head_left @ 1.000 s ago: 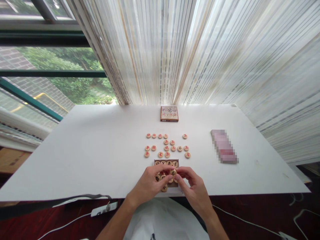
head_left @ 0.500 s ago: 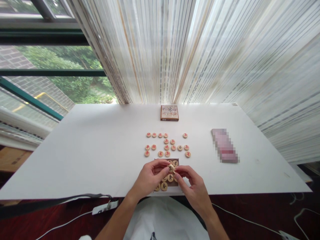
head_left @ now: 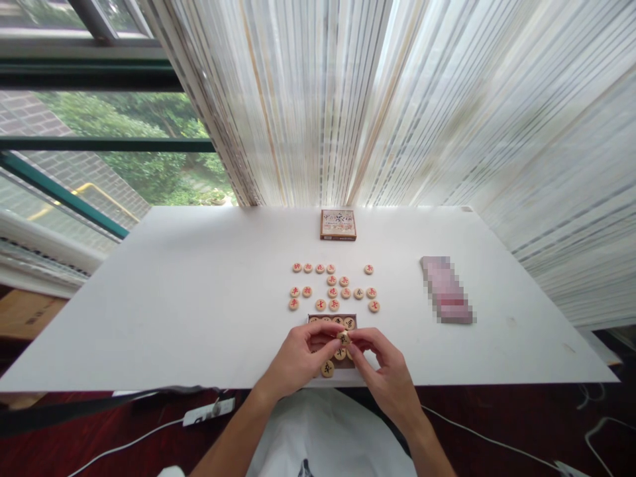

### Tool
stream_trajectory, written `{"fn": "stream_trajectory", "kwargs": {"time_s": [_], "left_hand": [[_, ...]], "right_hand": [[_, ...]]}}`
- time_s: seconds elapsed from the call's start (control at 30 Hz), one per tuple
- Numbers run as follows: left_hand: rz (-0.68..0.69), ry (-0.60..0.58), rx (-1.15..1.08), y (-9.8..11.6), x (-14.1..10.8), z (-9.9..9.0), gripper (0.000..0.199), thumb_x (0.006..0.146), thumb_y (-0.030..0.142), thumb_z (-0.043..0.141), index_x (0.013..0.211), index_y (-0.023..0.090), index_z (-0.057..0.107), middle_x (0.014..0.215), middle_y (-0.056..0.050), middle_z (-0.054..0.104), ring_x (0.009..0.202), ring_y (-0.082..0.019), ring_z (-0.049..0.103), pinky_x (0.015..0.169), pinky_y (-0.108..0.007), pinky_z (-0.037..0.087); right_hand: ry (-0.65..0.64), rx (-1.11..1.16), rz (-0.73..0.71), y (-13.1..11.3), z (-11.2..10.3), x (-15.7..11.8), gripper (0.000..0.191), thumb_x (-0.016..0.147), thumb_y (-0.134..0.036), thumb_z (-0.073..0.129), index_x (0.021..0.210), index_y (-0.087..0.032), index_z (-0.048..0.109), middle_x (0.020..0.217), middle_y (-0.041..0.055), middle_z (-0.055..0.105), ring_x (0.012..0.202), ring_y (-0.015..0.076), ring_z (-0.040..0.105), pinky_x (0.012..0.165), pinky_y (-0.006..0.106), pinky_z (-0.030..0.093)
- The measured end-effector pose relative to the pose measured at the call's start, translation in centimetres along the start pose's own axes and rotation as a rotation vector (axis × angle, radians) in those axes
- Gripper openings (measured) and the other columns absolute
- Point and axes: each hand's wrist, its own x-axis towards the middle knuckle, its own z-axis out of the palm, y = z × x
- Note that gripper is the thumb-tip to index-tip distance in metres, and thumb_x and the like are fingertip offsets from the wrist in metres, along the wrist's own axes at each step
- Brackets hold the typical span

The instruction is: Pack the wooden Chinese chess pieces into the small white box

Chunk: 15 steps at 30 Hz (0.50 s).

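My left hand [head_left: 299, 358] and my right hand [head_left: 385, 368] meet above a shallow brown tray [head_left: 332, 317]. Between their fingertips is a round wooden xiangqi piece [head_left: 343, 338]. Other wooden pieces with black characters [head_left: 349, 323] lie in the tray, partly hidden by my hands. One black-marked piece [head_left: 326, 369] sits at the tray's near end. Farther off, wooden pieces with red characters [head_left: 332, 292] stand apart in loose rows on the table. A small printed box [head_left: 338, 224] lies beyond them.
The white table [head_left: 173, 331] ends in a near edge just past my hands. A pixelated pink packet [head_left: 447, 289] lies to the right. A striped curtain [head_left: 397, 112] and a window [head_left: 99, 152] stand behind. A power strip [head_left: 209, 411] and cables lie below the table.
Both hands remain over the tray, holding the piece. The piece has shifted slightly between the fingertips, and the view has moved a little.
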Motion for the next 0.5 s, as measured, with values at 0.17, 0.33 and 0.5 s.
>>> {"fn": "stream_trajectory", "kwargs": {"time_s": [0.17, 0.33, 0.5], "left_hand": [[0.013, 0.025, 0.044, 0.1, 0.0, 0.2, 0.022, 0.087, 0.031, 0.075, 0.104, 0.017, 0.073, 0.101, -0.007, 0.077, 0.092, -0.021, 0.075, 0.087, -0.032, 0.062], [-0.021, 0.105, -0.029, -0.4, 0.1, -0.4, 0.027, 0.082, 0.035, 0.081, 0.098, 0.015, 0.071, 0.094, -0.006, 0.077, 0.089, -0.019, 0.074, 0.084, -0.029, 0.062], [-0.073, 0.132, -0.114, -0.7, 0.3, -1.1, 0.031, 0.081, 0.037, 0.082, 0.098, 0.014, 0.071, 0.090, -0.007, 0.078, 0.086, -0.020, 0.076, 0.082, -0.031, 0.064]], "right_hand": [[-0.003, -0.011, -0.030, 0.1, -0.2, 0.1, 0.016, 0.098, -0.031, 0.061, 0.109, -0.026, 0.071, 0.103, 0.0048, 0.072, 0.094, 0.0211, 0.068, 0.085, 0.033, 0.056], [0.076, -0.033, 0.016, 0.9, -1.4, -0.1, 0.016, 0.098, -0.034, 0.061, 0.107, -0.025, 0.070, 0.103, 0.0051, 0.073, 0.096, 0.0216, 0.070, 0.088, 0.033, 0.056], [0.132, -0.040, 0.066, 1.6, -2.4, -0.5, 0.019, 0.098, -0.038, 0.061, 0.106, -0.024, 0.070, 0.101, 0.0057, 0.073, 0.091, 0.0212, 0.072, 0.085, 0.032, 0.057]]}}
